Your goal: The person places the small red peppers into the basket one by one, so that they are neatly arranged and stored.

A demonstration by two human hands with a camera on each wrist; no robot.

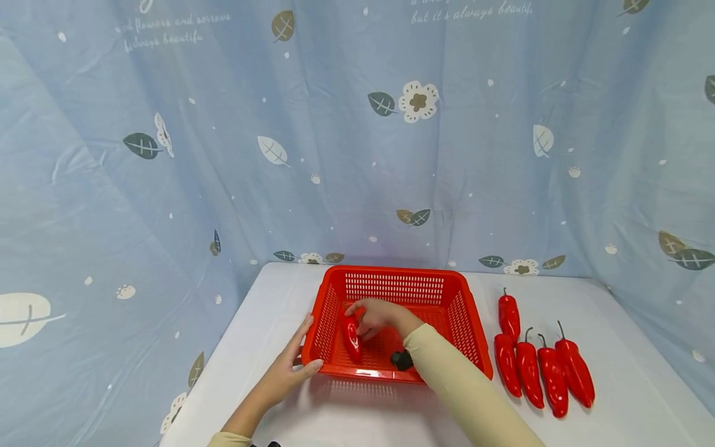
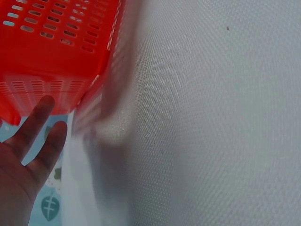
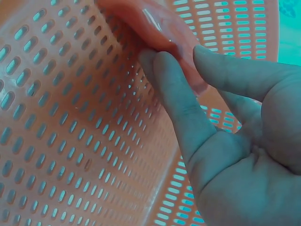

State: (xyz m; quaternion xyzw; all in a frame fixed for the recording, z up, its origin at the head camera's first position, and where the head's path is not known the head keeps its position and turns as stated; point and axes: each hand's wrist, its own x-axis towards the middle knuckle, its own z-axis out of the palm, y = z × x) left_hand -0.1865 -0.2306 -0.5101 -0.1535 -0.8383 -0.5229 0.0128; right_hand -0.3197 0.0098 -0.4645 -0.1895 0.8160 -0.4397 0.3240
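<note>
A red slotted plastic basket stands on the white table. Inside, near its left wall, is a red pepper, slanting along that side. My right hand reaches into the basket and pinches the pepper near its upper end. In the right wrist view, the thumb and fingers meet the glossy pepper from two sides. My left hand is at the basket's front left corner, thumb by the rim. Its fingers are extended and spread along the basket's outer side in the left wrist view.
Several red peppers with dark stems lie to the right of the basket, including one farther back and one at the right end. A blue printed curtain hangs behind and beside the white table.
</note>
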